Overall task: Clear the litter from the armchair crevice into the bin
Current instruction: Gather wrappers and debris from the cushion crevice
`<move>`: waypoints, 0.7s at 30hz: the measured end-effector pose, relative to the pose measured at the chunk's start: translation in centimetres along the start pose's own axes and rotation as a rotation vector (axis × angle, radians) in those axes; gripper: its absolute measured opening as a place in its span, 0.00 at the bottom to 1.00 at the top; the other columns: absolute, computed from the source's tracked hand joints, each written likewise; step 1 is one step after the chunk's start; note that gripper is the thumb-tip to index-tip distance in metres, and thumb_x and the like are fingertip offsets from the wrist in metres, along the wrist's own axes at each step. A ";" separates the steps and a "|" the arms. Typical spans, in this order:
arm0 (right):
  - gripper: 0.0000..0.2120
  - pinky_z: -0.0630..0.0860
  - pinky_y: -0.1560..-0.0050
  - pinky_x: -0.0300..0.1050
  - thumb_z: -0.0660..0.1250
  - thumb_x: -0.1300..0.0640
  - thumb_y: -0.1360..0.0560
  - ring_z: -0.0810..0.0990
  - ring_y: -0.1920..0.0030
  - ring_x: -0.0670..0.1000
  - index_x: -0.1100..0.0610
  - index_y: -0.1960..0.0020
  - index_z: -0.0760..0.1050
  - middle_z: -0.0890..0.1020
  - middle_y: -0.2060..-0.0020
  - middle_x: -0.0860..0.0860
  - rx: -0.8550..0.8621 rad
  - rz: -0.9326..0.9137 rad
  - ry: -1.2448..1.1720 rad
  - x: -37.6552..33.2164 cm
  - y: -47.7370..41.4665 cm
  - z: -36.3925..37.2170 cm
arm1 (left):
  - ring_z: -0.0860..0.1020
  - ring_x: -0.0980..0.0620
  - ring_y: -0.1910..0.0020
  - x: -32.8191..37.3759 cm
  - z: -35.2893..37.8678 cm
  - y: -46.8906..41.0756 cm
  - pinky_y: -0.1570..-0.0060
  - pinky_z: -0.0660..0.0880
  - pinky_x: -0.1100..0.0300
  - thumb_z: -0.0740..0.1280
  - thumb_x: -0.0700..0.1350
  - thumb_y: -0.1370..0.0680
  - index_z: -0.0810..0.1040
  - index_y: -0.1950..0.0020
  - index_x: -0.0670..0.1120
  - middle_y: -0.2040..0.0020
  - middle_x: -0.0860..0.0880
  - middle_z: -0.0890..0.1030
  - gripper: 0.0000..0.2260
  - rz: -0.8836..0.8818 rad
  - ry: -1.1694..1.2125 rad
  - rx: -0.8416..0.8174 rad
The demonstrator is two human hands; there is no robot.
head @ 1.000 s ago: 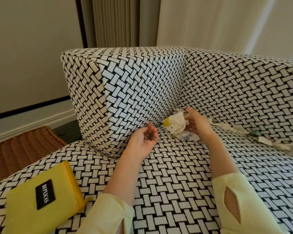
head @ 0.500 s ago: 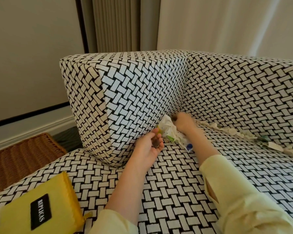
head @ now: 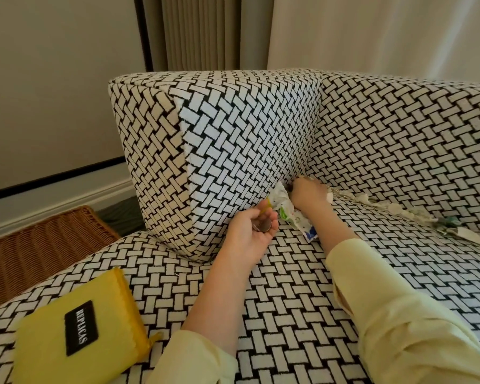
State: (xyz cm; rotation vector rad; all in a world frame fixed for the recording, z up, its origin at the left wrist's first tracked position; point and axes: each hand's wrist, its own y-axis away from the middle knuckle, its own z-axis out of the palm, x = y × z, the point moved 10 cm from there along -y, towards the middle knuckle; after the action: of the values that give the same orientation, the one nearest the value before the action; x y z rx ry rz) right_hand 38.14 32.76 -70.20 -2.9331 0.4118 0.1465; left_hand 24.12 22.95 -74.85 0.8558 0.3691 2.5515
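- Beige wall (head: 53, 79) and ribbed curtains (head: 200, 31) fill the background, and from my remote seat I look down on a black-and-white woven-pattern armchair (head: 288, 300) that takes up most of the view.
- At about 9 o'clock, on the floor beside the chair, sits a brown wicker bin (head: 39, 245); only part of it shows.
- On the seat cushion at 7 o'clock lies a yellow pouch (head: 75, 333) with a black label, well apart from both hands.
- My left hand (head: 254, 231) rests palm up near the centre of the view, just beside the base of the armrest (head: 233, 139); its grip is loosely cupped around what look like coins (head: 263, 225) (small and shiny, hard to be sure).
- My right hand (head: 306, 194) reaches toward 1 o'clock, into the corner where armrest, backrest and seat meet. Its fingers are curled closed, pinching something at the crevice, though I cannot tell exactly what.
- A crumpled white wrapper (head: 291, 214) with green, yellow and blue print lies between the two hands, touching the right one.
- From the right hand out toward 3 o'clock, a line of litter (head: 399, 210) (pale scraps and a greenish bit) sits along the crevice between seat and backrest.
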 end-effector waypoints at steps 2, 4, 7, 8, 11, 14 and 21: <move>0.15 0.63 0.36 0.55 0.55 0.60 0.24 0.67 0.36 0.61 0.60 0.39 0.71 0.73 0.38 0.60 -0.029 0.029 0.057 -0.1 -0.3 0.5 | 0.73 0.52 0.64 0.1 -0.1 0.2 0.64 0.71 0.61 0.53 0.35 0.20 0.76 0.57 0.39 0.62 0.44 0.74 0.13 0.003 0.016 -0.001; 0.17 0.59 0.33 0.57 0.56 0.59 0.23 0.64 0.33 0.62 0.60 0.36 0.70 0.69 0.35 0.61 -0.070 0.076 0.061 -0.2 -0.5 0.8 | 0.73 0.52 0.64 0.1 -0.2 0.4 0.63 0.71 0.61 0.53 0.35 0.20 0.76 0.57 0.39 0.62 0.44 0.74 0.13 0.007 0.022 0.006; 0.16 0.60 0.32 0.57 0.57 0.57 0.23 0.67 0.35 0.61 0.61 0.38 0.71 0.71 0.37 0.61 -0.037 0.121 0.025 -0.2 -0.6 0.6 | 0.73 0.52 0.64 -0.1 -0.2 0.4 0.63 0.72 0.61 0.53 0.35 0.20 0.76 0.57 0.39 0.62 0.44 0.74 0.13 -0.008 0.024 0.003; 0.15 0.61 0.33 0.57 0.57 0.58 0.23 0.69 0.37 0.61 0.61 0.40 0.72 0.74 0.40 0.60 -0.003 0.129 -0.011 0.0 -0.6 0.3 | 0.73 0.52 0.64 -0.1 -0.2 0.4 0.63 0.72 0.61 0.53 0.35 0.20 0.76 0.57 0.39 0.62 0.44 0.74 0.13 -0.011 0.028 0.003; 0.10 0.64 0.36 0.54 0.58 0.61 0.24 0.74 0.42 0.59 0.60 0.46 0.74 0.79 0.46 0.58 0.044 0.161 -0.117 0.8 -0.3 -0.4 | 0.73 0.52 0.64 0.1 -0.2 0.4 0.62 0.73 0.61 0.53 0.35 0.20 0.75 0.57 0.38 0.61 0.43 0.75 0.13 -0.014 0.057 0.005; 0.08 0.64 0.38 0.52 0.60 0.61 0.25 0.76 0.44 0.58 0.59 0.47 0.74 0.79 0.49 0.56 0.056 0.176 -0.139 1.1 0.0 -0.8 | 0.74 0.52 0.63 0.1 -0.2 0.8 0.61 0.73 0.60 0.53 0.35 0.20 0.75 0.56 0.38 0.61 0.43 0.74 0.12 -0.017 0.070 -0.003; 0.09 0.76 0.49 0.52 0.62 0.57 0.24 0.80 0.55 0.54 0.53 0.48 0.80 0.83 0.53 0.52 0.222 0.192 -0.419 2.8 1.0 -2.3 | 0.73 0.51 0.63 0.1 -0.6 1.5 0.62 0.73 0.60 0.53 0.35 0.20 0.75 0.57 0.38 0.62 0.43 0.74 0.13 -0.018 0.093 0.015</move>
State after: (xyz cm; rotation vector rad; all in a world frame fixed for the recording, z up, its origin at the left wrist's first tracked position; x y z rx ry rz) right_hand 40.75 30.63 -68.41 -2.5483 0.5940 0.6788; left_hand 23.19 21.58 -74.74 0.7375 0.4223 2.5812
